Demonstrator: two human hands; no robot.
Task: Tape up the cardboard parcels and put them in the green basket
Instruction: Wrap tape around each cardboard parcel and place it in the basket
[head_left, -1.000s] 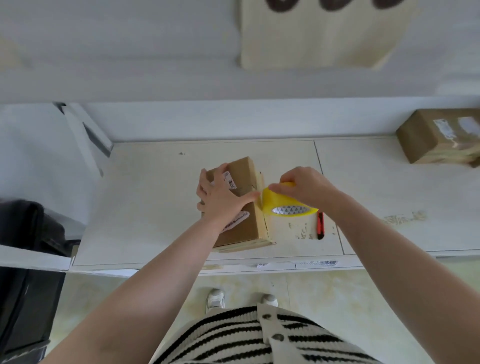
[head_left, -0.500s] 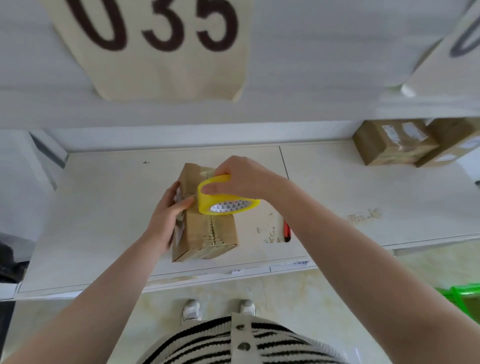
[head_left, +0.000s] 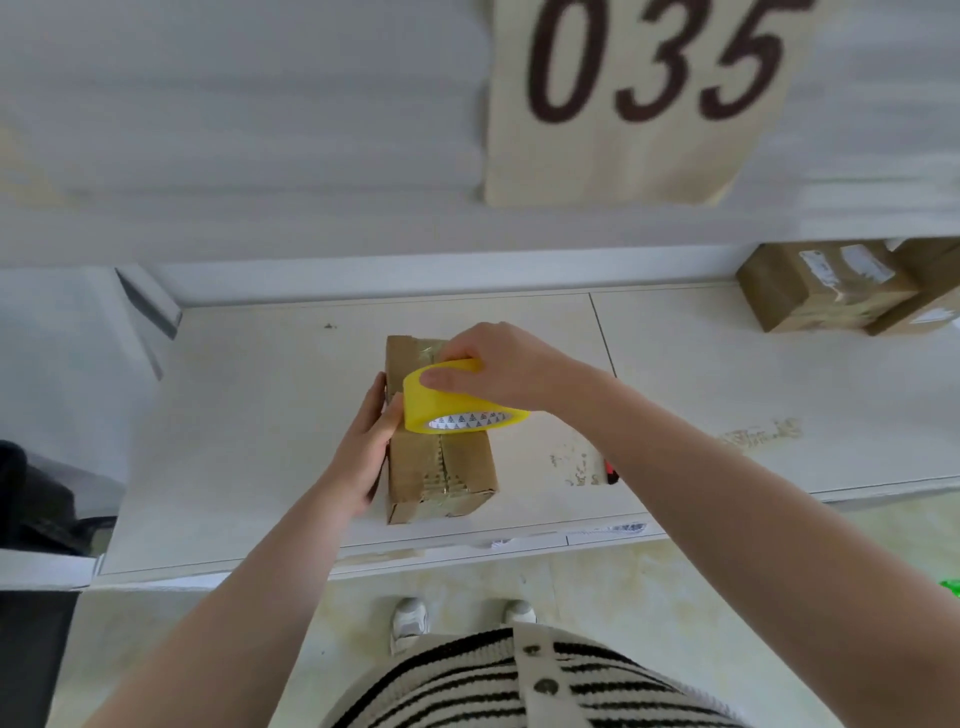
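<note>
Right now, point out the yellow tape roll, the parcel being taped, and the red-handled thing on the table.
yellow tape roll (head_left: 447, 400), head view, on its outer yellow band.
parcel (head_left: 441, 467), head view, on its top face.
red-handled thing (head_left: 611, 474), head view, on its visible red end.

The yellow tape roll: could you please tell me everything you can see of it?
The yellow tape roll is a wide ring of bright yellow tape wound on a white core printed with small dark triangles. It is held tilted above the top face of the cardboard parcel, its open core facing the camera. The right hand grips it from above, thumb across the outer band. The left hand, steadying the parcel's left side, has its thumb right by the roll's left edge. No loose end of tape can be made out.
</note>
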